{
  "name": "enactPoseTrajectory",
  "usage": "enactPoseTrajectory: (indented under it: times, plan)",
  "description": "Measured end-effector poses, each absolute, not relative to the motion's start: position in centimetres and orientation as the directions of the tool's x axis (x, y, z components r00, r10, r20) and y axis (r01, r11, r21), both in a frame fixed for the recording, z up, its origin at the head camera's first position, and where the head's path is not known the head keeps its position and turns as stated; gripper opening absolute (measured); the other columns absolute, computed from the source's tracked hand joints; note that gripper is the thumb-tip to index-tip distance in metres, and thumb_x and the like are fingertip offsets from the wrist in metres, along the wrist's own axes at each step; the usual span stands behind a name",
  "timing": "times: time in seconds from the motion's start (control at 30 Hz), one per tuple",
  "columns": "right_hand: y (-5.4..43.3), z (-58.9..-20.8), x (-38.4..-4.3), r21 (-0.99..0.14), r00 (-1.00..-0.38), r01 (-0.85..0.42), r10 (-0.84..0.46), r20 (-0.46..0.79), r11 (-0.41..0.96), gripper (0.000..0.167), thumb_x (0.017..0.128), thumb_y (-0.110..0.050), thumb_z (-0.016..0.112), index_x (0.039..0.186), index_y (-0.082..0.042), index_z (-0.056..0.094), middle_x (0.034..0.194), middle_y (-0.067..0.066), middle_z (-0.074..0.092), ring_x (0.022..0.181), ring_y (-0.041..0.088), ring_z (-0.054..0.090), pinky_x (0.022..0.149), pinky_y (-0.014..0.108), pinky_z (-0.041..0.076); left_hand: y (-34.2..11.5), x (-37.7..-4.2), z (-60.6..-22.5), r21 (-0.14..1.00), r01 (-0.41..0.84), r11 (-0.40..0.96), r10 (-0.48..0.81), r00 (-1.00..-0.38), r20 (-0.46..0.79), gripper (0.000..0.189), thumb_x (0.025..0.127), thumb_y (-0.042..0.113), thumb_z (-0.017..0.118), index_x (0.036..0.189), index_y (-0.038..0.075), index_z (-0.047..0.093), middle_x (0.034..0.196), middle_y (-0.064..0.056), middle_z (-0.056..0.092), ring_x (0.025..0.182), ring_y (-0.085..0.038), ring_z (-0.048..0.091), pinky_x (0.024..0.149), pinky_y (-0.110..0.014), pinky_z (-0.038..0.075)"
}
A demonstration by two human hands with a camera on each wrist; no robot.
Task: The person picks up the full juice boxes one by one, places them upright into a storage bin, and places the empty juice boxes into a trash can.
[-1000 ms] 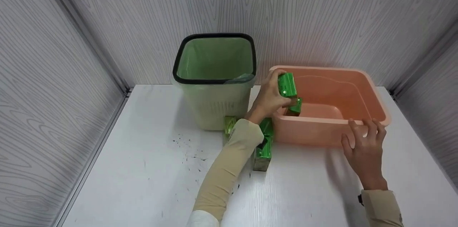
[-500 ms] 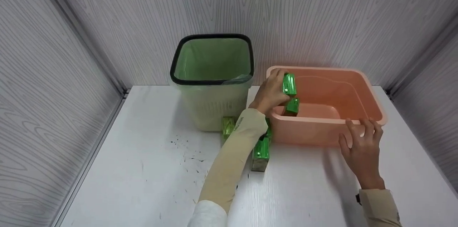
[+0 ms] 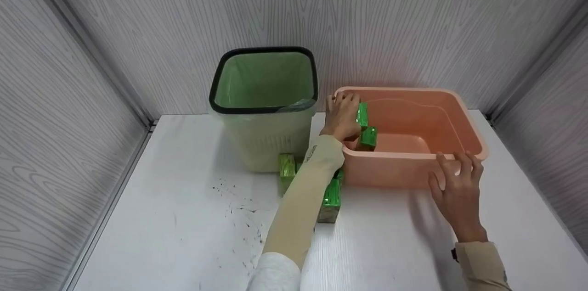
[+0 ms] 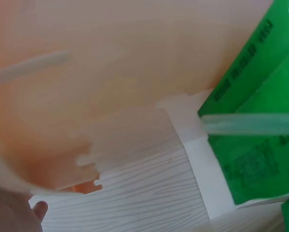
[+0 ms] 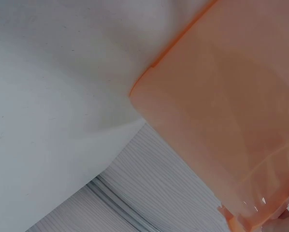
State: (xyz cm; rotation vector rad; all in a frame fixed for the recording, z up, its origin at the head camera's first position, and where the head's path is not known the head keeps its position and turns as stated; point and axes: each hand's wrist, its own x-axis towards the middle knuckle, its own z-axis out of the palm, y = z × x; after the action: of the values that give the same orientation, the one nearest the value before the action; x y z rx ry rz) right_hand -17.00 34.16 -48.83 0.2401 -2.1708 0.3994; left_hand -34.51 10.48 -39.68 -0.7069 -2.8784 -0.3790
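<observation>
My left hand (image 3: 341, 116) reaches into the left end of a pink plastic bin (image 3: 413, 155). It grips a small shiny green carton (image 3: 362, 115) by its left side; the hand covers part of the carton. Close in front of that one, another green carton (image 3: 369, 137) stands in the bin. My right hand (image 3: 461, 190) holds the bin's front rim near the right corner, fingers hooked over it and thumb outside. The right wrist view shows its fingertips (image 5: 284, 223) at the rim. A large printed green carton (image 4: 260, 130) fills the right of the left wrist view.
Left of the pink bin stands a tall light-green bin (image 3: 264, 135) with a black rim. More green cartons (image 3: 330, 204) stand on the white table (image 3: 183, 245) in front, partly behind my left sleeve. A yellow-green carton (image 3: 287, 167) touches the tall bin's base in view. Dark specks dot the table.
My left hand has moved the gripped carton left and slightly down, towards the bin's left wall. My right hand stays on the rim. The whole head view has shifted a little.
</observation>
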Motion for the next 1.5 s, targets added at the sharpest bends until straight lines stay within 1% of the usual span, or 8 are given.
enactPoseTrajectory:
  times: [0.17, 0.33, 0.47, 0.8, 0.9, 1.1, 1.23, 1.5]
  plan:
    - [34.1, -48.7, -16.8, -0.199, -0.591, -0.308, -0.023, 0.806, 0.93, 0.042, 0.087, -0.01, 0.068, 0.127, 0.002, 0.064, 0.126, 0.036, 0.05, 0.126, 0.056, 0.039, 0.082, 0.072, 0.046, 10.9, -34.5, -40.5, 0.13, 0.455, 0.881, 0.441, -0.889, 0.124, 0.049, 0.09, 0.023, 0.076, 0.135, 0.016, 0.057, 0.132, 0.002, 0.06, 0.131, -0.024, 0.043, 0.109, -0.047, 0.025]
    - [34.2, -48.6, -16.6, -0.193, -0.587, -0.306, -0.025, 0.809, 0.932, 0.042, 0.086, -0.008, 0.07, 0.127, 0.002, 0.064, 0.126, 0.036, 0.05, 0.126, 0.056, 0.039, 0.081, 0.072, 0.046, 11.5, -34.6, -40.7, -0.002, 0.456, 0.89, 0.455, -0.889, 0.056, 0.055, 0.093, 0.027, 0.074, 0.144, 0.019, 0.054, 0.139, 0.005, 0.059, 0.138, -0.023, 0.04, 0.117, -0.052, 0.016]
    - [34.2, -48.6, -16.5, -0.182, -0.586, -0.307, -0.035, 0.81, 0.934, 0.042, 0.087, -0.008, 0.07, 0.127, 0.003, 0.064, 0.126, 0.036, 0.05, 0.125, 0.055, 0.04, 0.081, 0.07, 0.047, 12.0, -34.6, -40.7, -0.101, 0.427, 0.898, 0.432, -0.901, 0.031, 0.049, 0.097, 0.023, 0.069, 0.144, 0.023, 0.056, 0.136, 0.007, 0.063, 0.14, -0.02, 0.04, 0.119, -0.051, 0.013]
    - [34.2, -48.7, -16.6, -0.175, -0.581, -0.316, -0.045, 0.812, 0.933, 0.038, 0.096, -0.019, 0.06, 0.127, 0.002, 0.064, 0.126, 0.035, 0.05, 0.125, 0.055, 0.039, 0.083, 0.07, 0.046, 12.5, -34.5, -40.8, -0.291, 0.394, 0.872, 0.394, -0.917, -0.059, 0.027, 0.104, 0.026, 0.058, 0.126, 0.034, 0.071, 0.123, 0.012, 0.069, 0.14, -0.018, 0.041, 0.12, -0.05, 0.008]
    - [34.2, -48.7, -16.6, -0.177, -0.583, -0.318, -0.045, 0.811, 0.932, 0.038, 0.093, -0.015, 0.064, 0.127, 0.002, 0.064, 0.126, 0.035, 0.051, 0.126, 0.054, 0.04, 0.082, 0.069, 0.047, 12.3, -34.3, -40.7, -0.233, 0.412, 0.881, 0.417, -0.908, -0.028, 0.027, 0.102, 0.024, 0.06, 0.125, 0.032, 0.072, 0.123, 0.01, 0.07, 0.139, -0.019, 0.043, 0.121, -0.051, 0.009]
    - [34.4, -48.5, -16.7, -0.182, -0.59, -0.306, -0.036, 0.807, 0.935, 0.042, 0.087, -0.006, 0.07, 0.127, 0.002, 0.064, 0.126, 0.034, 0.05, 0.125, 0.054, 0.039, 0.082, 0.07, 0.047, 11.2, -33.7, -40.1, 0.071, 0.498, 0.864, 0.488, -0.865, 0.117, 0.017, 0.092, 0.019, 0.072, 0.109, 0.017, 0.077, 0.109, 0.002, 0.074, 0.118, -0.019, 0.058, 0.114, -0.052, 0.018]
    - [34.6, -48.3, -16.9, -0.186, -0.589, -0.299, -0.027, 0.807, 0.936, 0.042, 0.086, -0.004, 0.07, 0.127, 0.002, 0.064, 0.127, 0.034, 0.05, 0.126, 0.054, 0.039, 0.082, 0.07, 0.047, 10.3, -33.0, -39.3, 0.211, 0.542, 0.814, 0.504, -0.838, 0.208, 0.023, 0.09, 0.018, 0.077, 0.112, 0.015, 0.074, 0.111, 0.003, 0.073, 0.112, -0.018, 0.06, 0.109, -0.051, 0.024]
    - [35.0, -48.4, -17.0, -0.183, -0.583, -0.301, -0.028, 0.812, 0.936, 0.042, 0.086, -0.005, 0.07, 0.126, 0.002, 0.064, 0.127, 0.035, 0.05, 0.126, 0.054, 0.039, 0.078, 0.07, 0.048, 8.1, -30.6, -38.0, 0.239, 0.602, 0.762, 0.518, -0.788, 0.333, 0.03, 0.096, 0.025, 0.072, 0.125, 0.015, 0.07, 0.127, -0.001, 0.065, 0.117, -0.019, 0.059, 0.102, -0.045, 0.043]
